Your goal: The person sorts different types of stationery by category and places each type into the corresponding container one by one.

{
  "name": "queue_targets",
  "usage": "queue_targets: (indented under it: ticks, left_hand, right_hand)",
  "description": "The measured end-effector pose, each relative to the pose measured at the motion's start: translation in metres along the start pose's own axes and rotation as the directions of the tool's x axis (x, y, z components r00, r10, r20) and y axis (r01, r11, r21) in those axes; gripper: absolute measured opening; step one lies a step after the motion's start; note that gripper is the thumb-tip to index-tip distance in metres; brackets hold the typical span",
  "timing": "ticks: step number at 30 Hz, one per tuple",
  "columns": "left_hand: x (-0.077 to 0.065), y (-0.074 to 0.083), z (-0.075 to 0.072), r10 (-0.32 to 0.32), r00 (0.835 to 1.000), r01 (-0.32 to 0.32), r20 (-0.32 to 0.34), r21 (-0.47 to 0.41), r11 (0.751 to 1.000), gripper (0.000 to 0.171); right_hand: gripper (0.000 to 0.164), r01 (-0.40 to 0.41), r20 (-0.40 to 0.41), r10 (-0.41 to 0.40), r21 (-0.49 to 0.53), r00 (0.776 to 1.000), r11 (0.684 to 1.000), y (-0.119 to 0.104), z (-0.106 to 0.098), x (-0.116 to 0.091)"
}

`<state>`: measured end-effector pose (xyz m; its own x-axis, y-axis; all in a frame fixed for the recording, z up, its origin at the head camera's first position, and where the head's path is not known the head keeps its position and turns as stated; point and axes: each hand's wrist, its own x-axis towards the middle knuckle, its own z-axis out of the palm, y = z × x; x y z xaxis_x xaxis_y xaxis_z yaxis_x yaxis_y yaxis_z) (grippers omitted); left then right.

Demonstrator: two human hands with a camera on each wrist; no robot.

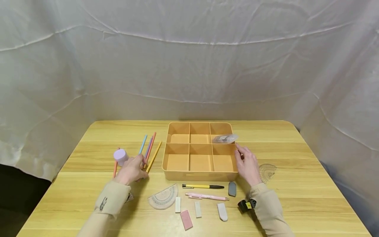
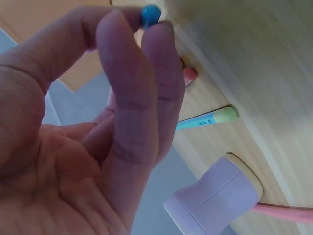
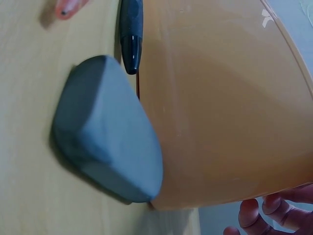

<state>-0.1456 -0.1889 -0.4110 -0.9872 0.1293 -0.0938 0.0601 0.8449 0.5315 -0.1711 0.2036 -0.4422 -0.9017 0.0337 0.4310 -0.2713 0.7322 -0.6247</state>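
Observation:
At the left, my left hand [image 1: 133, 169] bends over several coloured pencils. Its thumb and fingertips pinch the near end of the yellow pencil [image 1: 154, 157]; a blue pencil end [image 2: 150, 15] shows between the fingertips in the left wrist view. Beside it lie a red pencil [image 1: 152, 144], a purple pencil [image 1: 149, 146] and a light blue pencil [image 1: 143, 144]. My right hand [image 1: 248, 166] rests its fingertips against the right side of an orange six-compartment organizer [image 1: 195, 175]. In the right wrist view those fingers [image 3: 249, 215] touch the outside of its wall.
A clear-wrapped packet [image 1: 225, 138] sits in the organizer's back right compartment. A lavender cylinder [image 1: 120, 157] stands left of my left hand. In front lie a protractor [image 1: 164, 197], a yellow pen [image 1: 201, 186], a pink pen [image 1: 207, 197], a grey eraser [image 1: 232, 189] and several other erasers.

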Motion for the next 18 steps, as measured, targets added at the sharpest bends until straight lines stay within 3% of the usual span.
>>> queue_targets:
  ticks: [3,9,14,18]
  left_hand:
    - [-0.003,0.001,-0.001,-0.007,0.999,0.006,-0.036,-0.027,1.0,0.035]
    - [-0.008,0.001,-0.005,0.055,0.984,-0.056,-0.172,-0.005,0.998,0.03]
    - [-0.011,0.005,-0.007,0.091,0.972,-0.1,-0.215,-0.035,0.994,0.028]
    - [-0.012,0.008,-0.008,0.135,0.954,-0.142,-0.269,-0.008,0.99,0.026]
  right_hand:
    - [0.034,-0.01,0.008,0.01,-0.001,1.0,1.0,0.0,-0.001,0.0]
    - [0.034,-0.012,0.021,0.012,0.012,1.0,1.0,-0.002,-0.001,0.0]
    - [0.034,-0.019,0.025,0.019,0.001,1.0,1.0,-0.002,-0.001,0.001]
    - [0.035,-0.032,0.031,0.032,-0.007,0.999,0.999,-0.002,-0.001,0.0]
